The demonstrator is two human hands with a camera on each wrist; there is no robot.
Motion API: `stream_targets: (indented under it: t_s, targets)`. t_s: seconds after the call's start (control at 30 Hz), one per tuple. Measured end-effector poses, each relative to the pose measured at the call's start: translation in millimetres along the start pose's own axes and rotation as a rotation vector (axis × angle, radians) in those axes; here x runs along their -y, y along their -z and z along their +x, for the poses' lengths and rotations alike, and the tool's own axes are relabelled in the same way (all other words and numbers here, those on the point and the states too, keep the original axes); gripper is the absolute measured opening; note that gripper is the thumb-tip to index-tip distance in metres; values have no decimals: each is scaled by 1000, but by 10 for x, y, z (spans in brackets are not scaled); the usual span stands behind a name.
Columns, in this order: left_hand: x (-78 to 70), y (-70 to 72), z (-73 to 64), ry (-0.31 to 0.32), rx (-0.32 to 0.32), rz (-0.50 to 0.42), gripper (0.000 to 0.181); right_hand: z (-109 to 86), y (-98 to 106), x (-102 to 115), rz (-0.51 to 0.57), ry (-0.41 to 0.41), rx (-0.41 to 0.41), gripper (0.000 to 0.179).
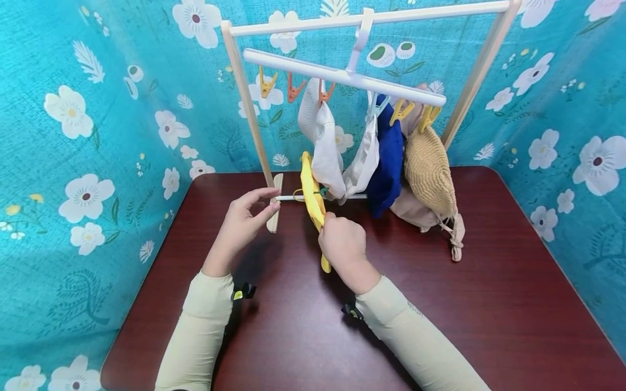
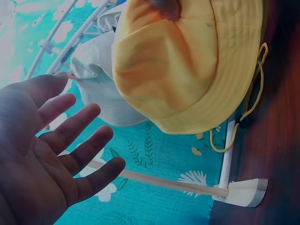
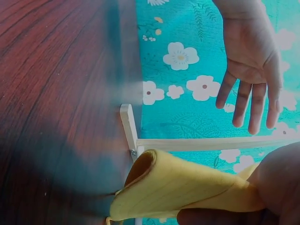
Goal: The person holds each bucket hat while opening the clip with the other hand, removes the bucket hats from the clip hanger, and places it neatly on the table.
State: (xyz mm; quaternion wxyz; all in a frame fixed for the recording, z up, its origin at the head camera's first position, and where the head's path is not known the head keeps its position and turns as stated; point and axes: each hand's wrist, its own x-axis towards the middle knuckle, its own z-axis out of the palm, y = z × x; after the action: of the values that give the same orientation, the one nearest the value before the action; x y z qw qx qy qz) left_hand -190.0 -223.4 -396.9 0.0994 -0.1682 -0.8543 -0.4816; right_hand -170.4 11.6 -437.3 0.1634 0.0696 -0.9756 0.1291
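Note:
My right hand (image 1: 344, 244) grips a yellow bucket hat (image 1: 313, 193), held folded above the table. In the left wrist view the hat (image 2: 164, 79) shows its crown, wide brim and a thin chin cord (image 2: 260, 86). Fingers spread, my left hand (image 1: 244, 225) is apart from the hat on its left side and holds nothing. Above hangs a white clip hanger (image 1: 318, 70); an orange clip (image 1: 292, 89) and a yellow clip (image 1: 266, 84) at its left end carry nothing. White hats (image 1: 326, 157), a blue hat (image 1: 388, 163) and a straw hat (image 1: 430, 168) hang from other clips.
The hanger hooks over the top bar (image 1: 303, 25) of a wooden rack, whose left post (image 1: 249, 108) ends in a foot (image 1: 275, 217) on the dark red table (image 1: 293, 331). A beige hat (image 1: 415, 209) hangs behind the straw one. Flowered blue cloth (image 1: 122, 108) surrounds the table.

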Motion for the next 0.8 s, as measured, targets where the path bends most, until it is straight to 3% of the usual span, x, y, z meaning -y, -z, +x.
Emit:
stream_targets:
  t_s: [0.2,0.43,0.8]
  targets:
    - [8,18,13,7,2,13,36,23,9,3,-3,-34,11,17]
    - [-337,91,-70,30,8,10,34,33,-36,-6,-18,-38,15,15]
    - [-315,105,-44,21,13,-6,34,70,-80,101,-92,-27,16,14]
